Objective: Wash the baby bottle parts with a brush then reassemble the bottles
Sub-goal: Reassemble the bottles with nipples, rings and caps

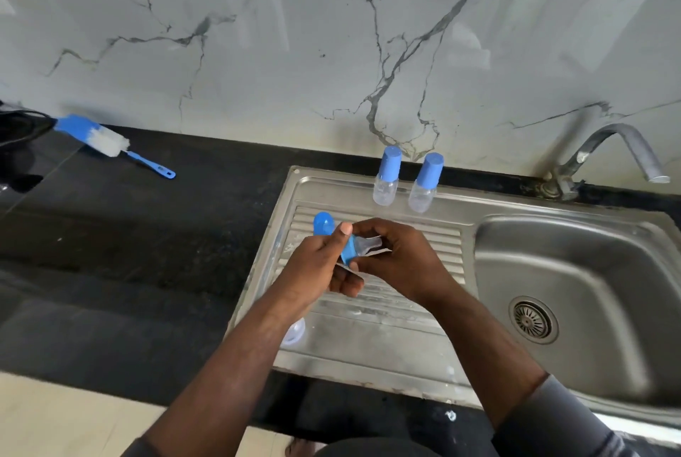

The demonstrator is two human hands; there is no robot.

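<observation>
Over the sink drainboard (387, 338), a blue collar (348, 253) is steadied, pinched in the left grip (320, 265). Its clear nipple (368, 245) is pinched by the right grip (401, 261), seemingly for seating.

Two capped bottles (386, 176) stand in my way at 12 o'clock, a blue cap (323, 223) close at 10 — the basin (589, 265) at 3 o'clock lies open, tap (637, 147) overhanging at 2.
</observation>
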